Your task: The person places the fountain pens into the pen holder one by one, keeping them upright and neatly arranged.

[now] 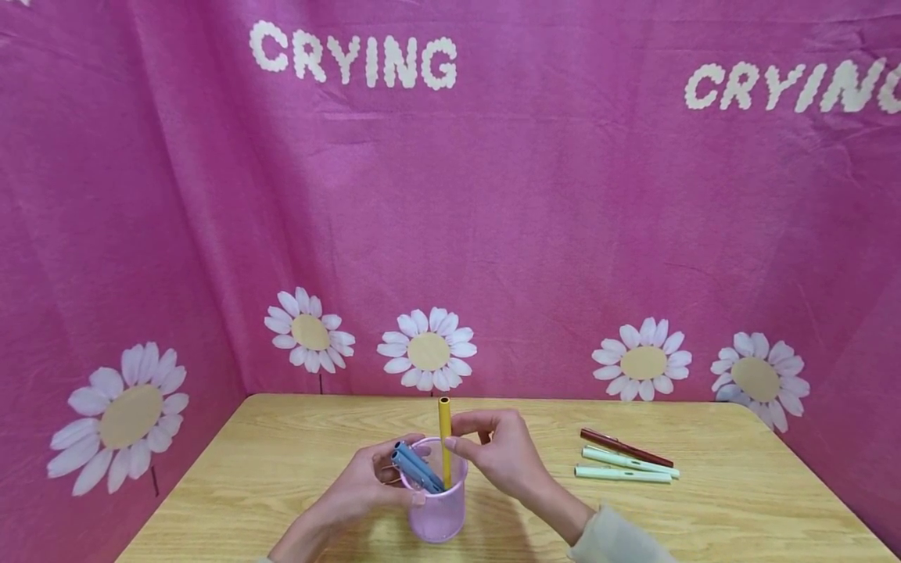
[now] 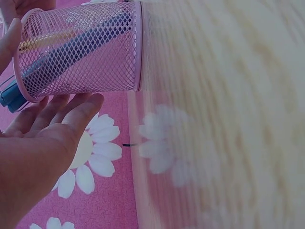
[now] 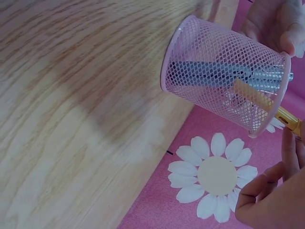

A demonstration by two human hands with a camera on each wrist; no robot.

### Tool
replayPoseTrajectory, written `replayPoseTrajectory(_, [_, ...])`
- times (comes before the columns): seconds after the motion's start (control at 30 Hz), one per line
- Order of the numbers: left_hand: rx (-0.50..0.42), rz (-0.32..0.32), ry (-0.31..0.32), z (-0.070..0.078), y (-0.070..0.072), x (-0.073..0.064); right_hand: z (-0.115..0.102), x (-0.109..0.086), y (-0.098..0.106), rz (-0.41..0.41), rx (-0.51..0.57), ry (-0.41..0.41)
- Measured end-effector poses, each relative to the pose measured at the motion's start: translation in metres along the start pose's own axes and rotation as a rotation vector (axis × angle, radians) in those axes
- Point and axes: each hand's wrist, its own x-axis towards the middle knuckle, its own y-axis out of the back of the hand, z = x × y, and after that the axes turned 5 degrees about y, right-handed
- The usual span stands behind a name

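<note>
Yellow pen (image 1: pixel 446 450) held partly inside pink mesh cup (image 1: pixel 438 522)

Head view: The thumb and fingers of the right hand (image 1: pixel 498 452) were clamped on the yellow pen, its lower end inside the cup, below the fingertips. The left hand (image 1: pixel 367 478) gripped the cup near its rim, fingers beside two blue pens (image 1: pixel 418 468). Well right of the right fingers lay a dark red pen (image 1: pixel 626 448) and two pale green pens (image 1: pixel 622 475).

Left wrist view: The left fingers extended side by side along the cup.

Right wrist view: The yellow pen's lower end showed through the mesh, beyond the right fingertips.
</note>
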Motion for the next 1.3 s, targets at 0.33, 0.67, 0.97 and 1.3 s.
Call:
replayPoseTrajectory(0.33, [-0.02, -0.018, -0.017, -0.001, 0.0, -0.001, 0.002, -0.004, -0.001, -0.026, -0.04, -0.011])
replayPoseTrajectory(0.67, [-0.014, -0.035, -0.045, -0.003, 0.002, 0.0, 0.007, -0.007, 0.0, -0.052, -0.058, -0.007])
replayPoseTrajectory(0.97, [-0.023, -0.032, -0.025, -0.002, 0.002, -0.001, 0.01, -0.011, -0.002, -0.1, -0.086, 0.031])
replayPoseTrajectory(1.3, [-0.046, -0.053, -0.055, -0.002, 0.001, 0.001, 0.008, -0.016, 0.006, -0.106, -0.118, 0.075])
